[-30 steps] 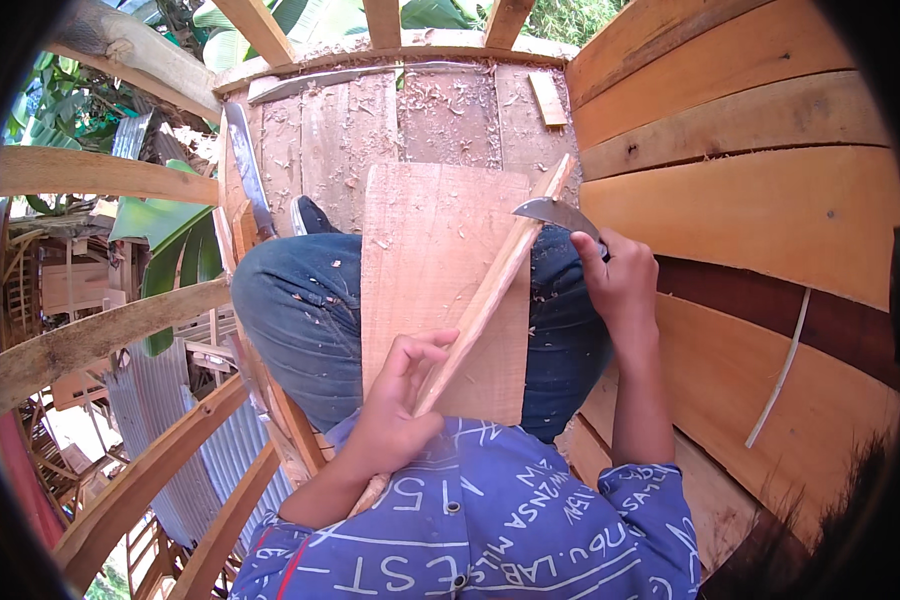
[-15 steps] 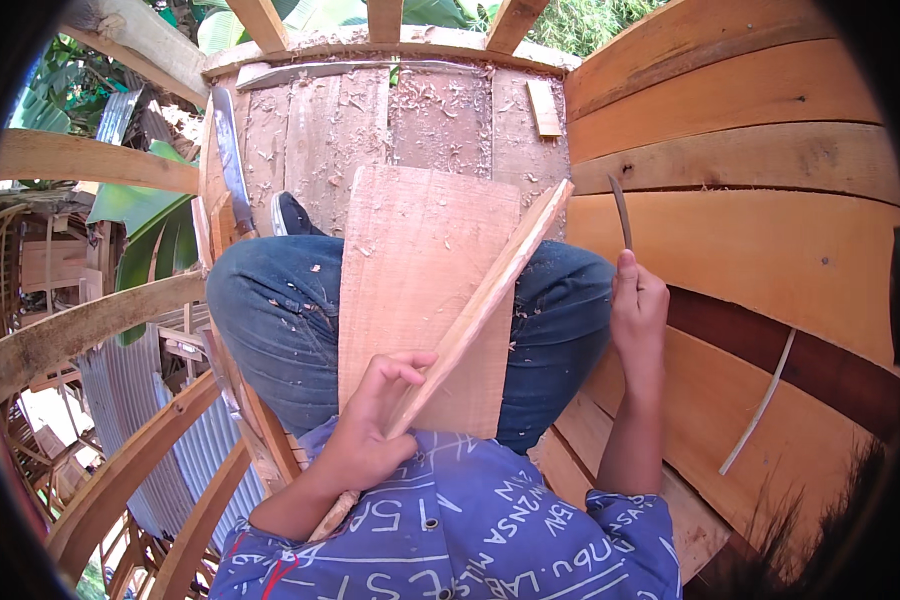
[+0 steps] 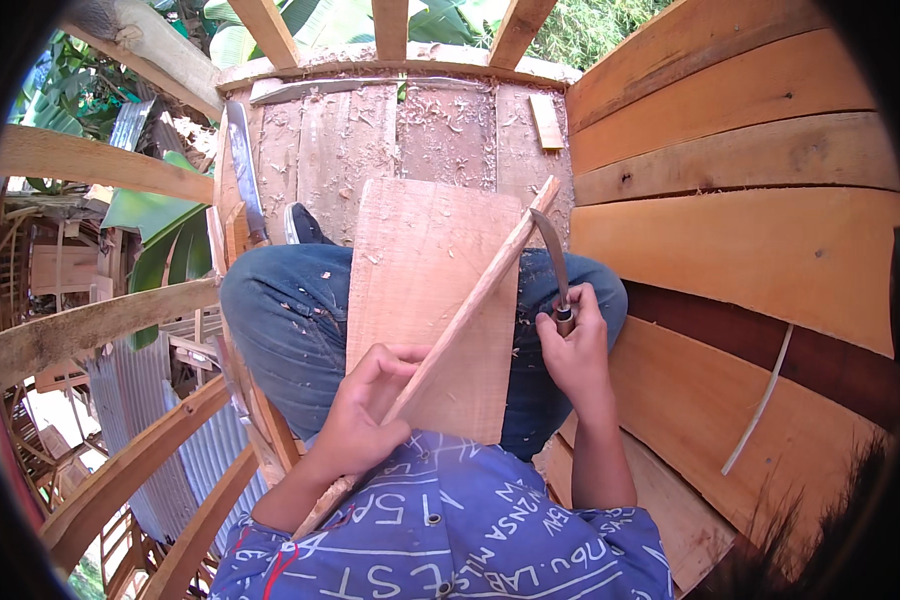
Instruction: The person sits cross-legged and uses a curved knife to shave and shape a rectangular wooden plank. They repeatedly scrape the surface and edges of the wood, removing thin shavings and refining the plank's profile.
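Note:
My left hand (image 3: 370, 405) is closed around the lower part of a long, roughly whittled wooden stick (image 3: 475, 300). The stick slants up to the right across a flat wooden board (image 3: 420, 260) resting on my lap, its lower end running back under my left forearm. In my right hand (image 3: 578, 350) is a knife with a curved blade (image 3: 550, 248), gripped by its dark handle over my right thigh. The blade's tip is at the stick's upper end; whether it touches the wood, I cannot tell.
A long machete-like blade (image 3: 245, 170) leans by the left railing (image 3: 100, 315). Wood shavings litter the plank floor (image 3: 345, 150), where a small wood offcut (image 3: 545, 122) lies. Orange-brown planks (image 3: 730, 235) wall the right side, with a thin pale strip (image 3: 760, 400) on them.
My right hand has moved left and inward, bringing the knife from beside the right wall to the stick's upper end. The stick has rotated slightly; my left hand keeps its hold.

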The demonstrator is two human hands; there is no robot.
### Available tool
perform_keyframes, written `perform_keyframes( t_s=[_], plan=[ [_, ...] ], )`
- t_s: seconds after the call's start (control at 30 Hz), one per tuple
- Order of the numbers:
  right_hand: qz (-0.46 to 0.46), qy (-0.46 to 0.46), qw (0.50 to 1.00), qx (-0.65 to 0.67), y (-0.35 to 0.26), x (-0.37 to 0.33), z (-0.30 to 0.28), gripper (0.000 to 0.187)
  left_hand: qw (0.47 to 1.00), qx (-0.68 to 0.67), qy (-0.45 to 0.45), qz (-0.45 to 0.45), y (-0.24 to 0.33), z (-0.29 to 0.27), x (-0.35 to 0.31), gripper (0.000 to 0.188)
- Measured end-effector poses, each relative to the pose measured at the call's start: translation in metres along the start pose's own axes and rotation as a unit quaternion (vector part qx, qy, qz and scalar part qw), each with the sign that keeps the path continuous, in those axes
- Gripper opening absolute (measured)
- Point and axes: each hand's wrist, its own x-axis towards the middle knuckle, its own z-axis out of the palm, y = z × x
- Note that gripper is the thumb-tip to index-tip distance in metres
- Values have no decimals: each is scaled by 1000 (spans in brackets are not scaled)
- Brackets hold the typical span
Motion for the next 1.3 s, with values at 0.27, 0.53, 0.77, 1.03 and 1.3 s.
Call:
perform_keyframes(
  t_s=[0.27, 0.53, 0.77, 1.03, 1.3],
  plan=[
    [8, -27, 997, 74, 3, -6, -5, 11, 983, 160, 65, 59, 40, -11, -14, 50],
    [-85, -51, 995, -4, 1, -11, 1, 44, 905, 402, 70, 116, 36, -1, -13, 43],
    [-152, -69, 982, -84, -10, -4, 0, 48, 921, 370, 62, 106, 28, 7, -9, 43],
    [-139, -2, 971, -193, -8, 35, 5, 53, 905, 405, 34, 125, 25, 3, -10, 42],
    [-198, -70, 962, -172, -17, 12, 9, 53, 903, 411, 5, 125, 27, 0, -9, 43]
  ],
)
